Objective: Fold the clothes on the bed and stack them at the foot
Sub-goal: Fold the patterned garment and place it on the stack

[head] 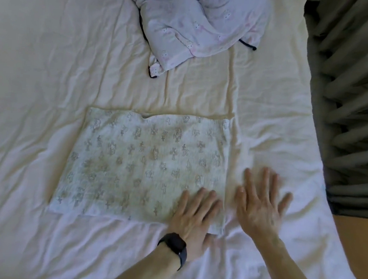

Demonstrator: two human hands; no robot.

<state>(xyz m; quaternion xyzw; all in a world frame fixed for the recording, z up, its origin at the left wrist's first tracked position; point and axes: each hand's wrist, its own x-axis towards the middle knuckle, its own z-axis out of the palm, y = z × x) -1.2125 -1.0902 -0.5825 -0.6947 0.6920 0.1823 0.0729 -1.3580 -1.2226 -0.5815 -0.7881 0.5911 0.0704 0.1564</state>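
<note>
Wrinkled pale sheeting is covering the bed (52, 63), with a grey curtain (353, 97) hanging along its right side and a strip of wooden floor (355, 241) showing below the curtain. A folded cloth (141, 164) with a small printed pattern is lying flat as a rectangle in the middle of the bed. A crumpled garment (198, 23), pale lilac with dark trim, is lying well apart from it at the far edge of the view. The left hand (194, 215), wearing a black watch (174, 245), is pressing flat with straight fingers on the near right corner of the folded cloth, gripping nothing. The right hand (259, 207), blurred, is spreading its fingers wide over the sheet just beside the cloth's right edge, holding nothing.
</note>
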